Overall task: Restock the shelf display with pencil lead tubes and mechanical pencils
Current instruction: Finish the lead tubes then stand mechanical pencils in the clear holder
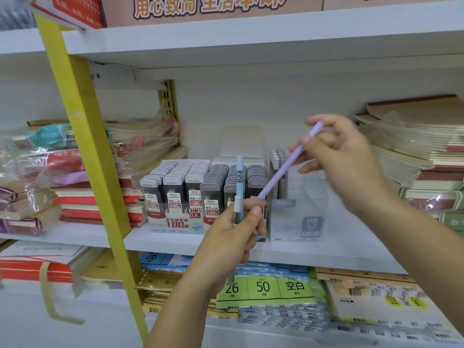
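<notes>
Fingers (pixel 326 120) of my right hand (pixel 346 162) pinch the purple mechanical pencil (pixel 283 167) near its top; its lower end sits at my left hand (pixel 226 239), which is curled round a blue pencil (pixel 239 177) and others. I judge it light, stiff, smooth plastic, best held mid-barrel, not by the tip. The clear display box (pixel 296 209) on the shelf (pixel 175 243), beside the lead tubes (pixel 188 182), looks mostly unfilled

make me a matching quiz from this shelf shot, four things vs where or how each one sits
Things:
1 purple pencil
2 blue pencil
3 lead tubes
4 clear box

States:
a packed in rows in the display carton
b upright in the left hand
c on the shelf, few pencils at its back
d slanted, upper end in the right hand

Pairs: 1-d, 2-b, 3-a, 4-c
</notes>
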